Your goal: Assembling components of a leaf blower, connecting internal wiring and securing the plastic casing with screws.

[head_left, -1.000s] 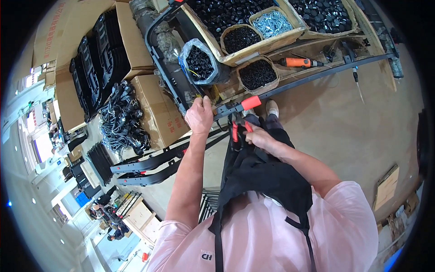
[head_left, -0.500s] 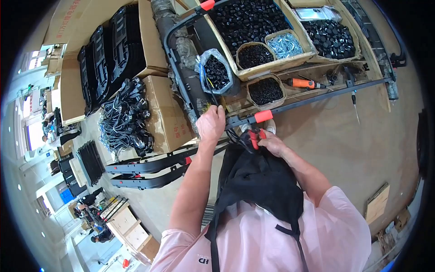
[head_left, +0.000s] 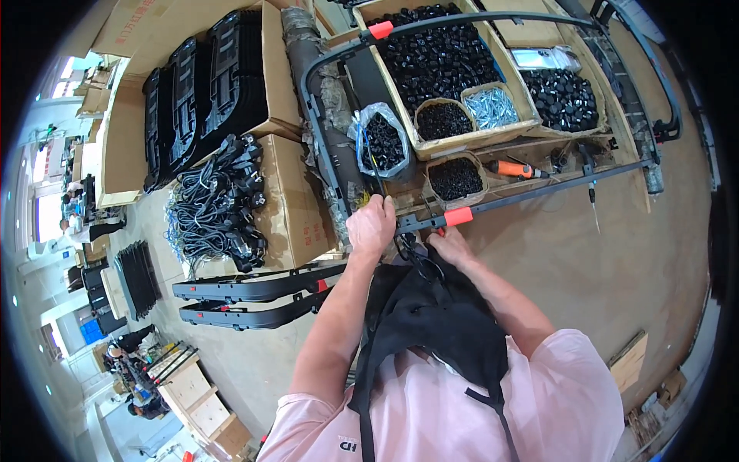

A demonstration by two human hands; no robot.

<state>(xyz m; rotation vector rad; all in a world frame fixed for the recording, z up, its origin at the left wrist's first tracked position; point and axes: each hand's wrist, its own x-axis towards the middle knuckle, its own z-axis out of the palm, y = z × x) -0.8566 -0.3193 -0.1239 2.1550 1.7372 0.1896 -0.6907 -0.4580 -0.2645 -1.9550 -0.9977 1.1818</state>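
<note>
You grip the black frame (head_left: 539, 191) with your left hand (head_left: 371, 227); your right hand (head_left: 453, 246), its hold hidden, sits just beside it.

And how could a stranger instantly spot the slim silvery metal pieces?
Beyond the person's right hand stands a large pale wooden box. In its near right corner lie slender silvery metal pieces. Their colour sets them apart from the small black parts around them.

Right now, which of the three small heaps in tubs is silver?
The right-hand small heap inside the wooden box: silvery screws. The left-hand small heap there and the heap outside it are black.
</note>
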